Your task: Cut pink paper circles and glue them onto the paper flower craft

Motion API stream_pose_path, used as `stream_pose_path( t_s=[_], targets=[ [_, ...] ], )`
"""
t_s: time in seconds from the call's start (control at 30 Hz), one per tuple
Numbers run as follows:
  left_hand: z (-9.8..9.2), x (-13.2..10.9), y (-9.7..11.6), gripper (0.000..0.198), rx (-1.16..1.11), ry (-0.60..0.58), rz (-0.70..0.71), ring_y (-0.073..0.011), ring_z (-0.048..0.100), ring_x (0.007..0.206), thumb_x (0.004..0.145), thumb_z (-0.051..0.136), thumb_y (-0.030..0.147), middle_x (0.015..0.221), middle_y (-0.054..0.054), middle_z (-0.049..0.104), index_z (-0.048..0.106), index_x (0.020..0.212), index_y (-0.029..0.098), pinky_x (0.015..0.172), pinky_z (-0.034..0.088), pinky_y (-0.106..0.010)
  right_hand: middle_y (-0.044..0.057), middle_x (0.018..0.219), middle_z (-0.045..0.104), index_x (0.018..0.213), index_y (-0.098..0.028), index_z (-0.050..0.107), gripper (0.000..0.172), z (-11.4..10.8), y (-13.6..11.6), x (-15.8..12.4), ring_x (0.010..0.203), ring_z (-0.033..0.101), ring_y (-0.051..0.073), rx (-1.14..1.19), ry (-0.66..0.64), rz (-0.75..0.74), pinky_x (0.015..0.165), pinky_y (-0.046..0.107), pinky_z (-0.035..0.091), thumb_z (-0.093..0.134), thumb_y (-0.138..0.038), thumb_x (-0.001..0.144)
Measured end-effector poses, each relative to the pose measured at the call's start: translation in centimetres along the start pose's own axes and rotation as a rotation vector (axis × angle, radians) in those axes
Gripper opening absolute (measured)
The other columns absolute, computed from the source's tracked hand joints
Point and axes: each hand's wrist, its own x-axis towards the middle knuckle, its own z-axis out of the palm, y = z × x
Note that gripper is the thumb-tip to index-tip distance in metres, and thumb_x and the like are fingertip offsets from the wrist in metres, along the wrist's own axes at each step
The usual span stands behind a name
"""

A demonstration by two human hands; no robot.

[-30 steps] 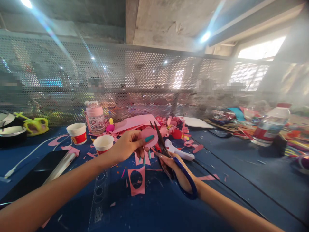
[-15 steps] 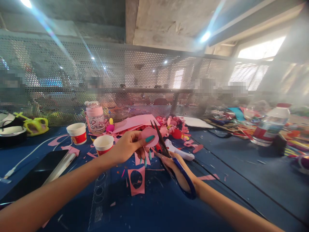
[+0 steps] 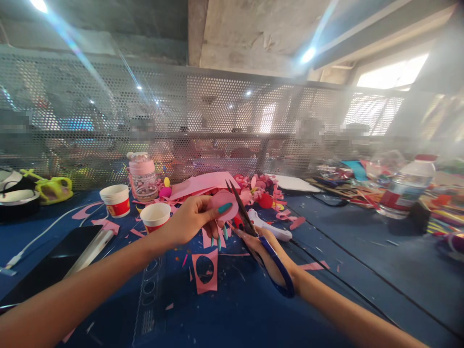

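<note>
1. The pink paper disc [image 3: 222, 197] is held up over the blue table [image 3: 224, 319], near the middle of the view.
2. The left hand [image 3: 194, 217] pinches it between thumb and fingers, the long teal nail [image 3: 225, 208] lying across its face toward the right rim.
3. The right hand [image 3: 281, 256] is wrapped around the scissors [image 3: 247, 223], whose blades slant up along that rim, tips slightly parted; whether paper sits between them, I cannot tell.
4. The step looks like trimming the rim: turning the disc into steady blades should give the smoothest curve, with the nail drawn well back from the cut.
5. Just right of the blades lies what looks like a glue gun [image 3: 270, 227], so outward swings need care.
6. A paper cup [image 3: 154, 223] stands close beside the left arm [image 3: 90, 285] and could tip.
7. Below, past the holed offcut [image 3: 215, 270], the near table offers the most room.
</note>
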Motion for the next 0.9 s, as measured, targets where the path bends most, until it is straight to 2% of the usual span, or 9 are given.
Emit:
stream_pose_path(
  t_s=[0.17,0.37,0.53,0.67,0.9],
  targets=[
    [-0.1,0.0,-0.1,0.039,0.019,-0.006,0.009,-0.0063,0.055,0.041,0.068,0.067,0.047,0.062,-0.002,0.062,0.046,0.067,0.014,0.043,0.043,-0.019,0.007,0.096,0.067,0.100,-0.020,0.062,0.050,-0.2,0.3,0.1,0.108,0.053,0.027,-0.037,-0.016,-0.055,0.091,0.042,0.043,0.051,-0.062,0.075],
    [-0.2,-0.1,-0.3,0.037,0.011,-0.008,0.010,-0.0064,0.054,0.041,0.069,0.066,0.046,0.063,-0.002,0.062,0.048,0.071,0.014,0.042,0.043,-0.019,0.007,0.093,0.067,0.098,-0.018,0.064,0.049,-0.2,0.0,0.2,0.098,0.058,0.027,-0.065,-0.057,-0.088,0.088,0.042,0.045,0.050,-0.060,0.076],
    [-0.1,-0.1,-0.3,0.037,0.006,-0.022,0.017,-0.0077,0.056,0.043,0.070,0.066,0.046,0.063,-0.002,0.063,0.044,0.067,0.015,0.044,0.045,-0.020,0.008,0.101,0.067,0.105,-0.018,0.063,0.051,-0.2,-0.2,0.1,0.104,0.055,0.027,-0.062,-0.040,-0.087,0.091,0.043,0.043,0.050,-0.059,0.077],
    [-0.1,-0.1,-0.2,0.037,0.006,-0.022,0.011,-0.0079,0.057,0.043,0.070,0.066,0.046,0.061,-0.001,0.062,0.047,0.071,0.014,0.044,0.045,-0.020,0.007,0.096,0.068,0.104,-0.020,0.063,0.053,-0.1,-0.6,0.0,0.107,0.054,0.028,-0.015,-0.072,-0.091,0.088,0.042,0.045,0.050,-0.062,0.075],
    [-0.5,-0.1,0.3,0.035,0.028,-0.050,0.018,-0.0071,0.055,0.041,0.070,0.066,0.045,0.053,0.003,0.056,0.048,0.068,0.015,0.043,0.042,-0.018,0.008,0.091,0.067,0.093,-0.017,0.065,0.056,-0.2,-1.1,0.2,0.097,0.057,0.028,-0.134,-0.019,-0.034,0.084,0.040,0.046,0.050,-0.067,0.071]
  ],
)
